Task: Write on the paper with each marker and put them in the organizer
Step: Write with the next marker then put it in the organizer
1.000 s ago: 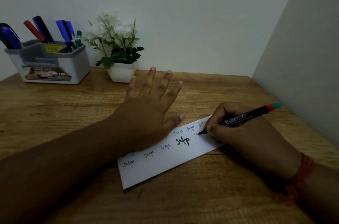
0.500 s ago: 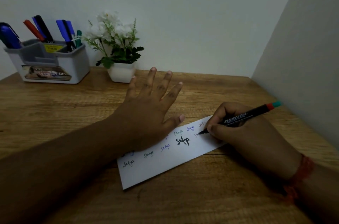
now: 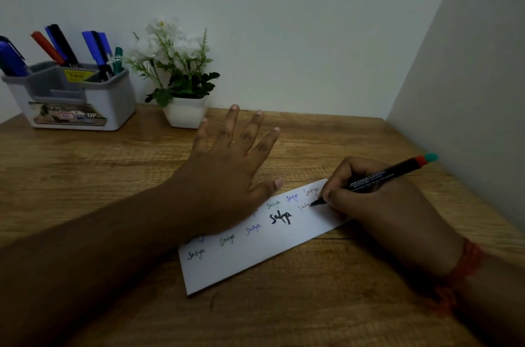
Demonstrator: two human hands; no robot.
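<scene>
Wood desk [image 3: 85, 176]: light-brown grain, everything sits on it, head view only.
Paper [image 3: 255, 258]: white strip lying at a slant mid-desk, scribbled with the same short word over and over in different inks, one of them thick black.
Left hand [image 3: 224, 176]: flat on the paper's upper left part, fingers straight and spread, palm pinning it down.
Right hand [image 3: 377, 204]: at the paper's right end, fingers curled tight round the marker.
Marker [image 3: 369, 179]: black barrel, red band and teal end pointing up-right away from the paper, tip touching the paper next to a half-done word.
Organizer [image 3: 76, 96]: grey-white, far up-left of the paper by the wall, blue, black, red and green pens standing in it.
Flower pot [image 3: 184, 112]: white, white blooms, just right of the organizer.
</scene>
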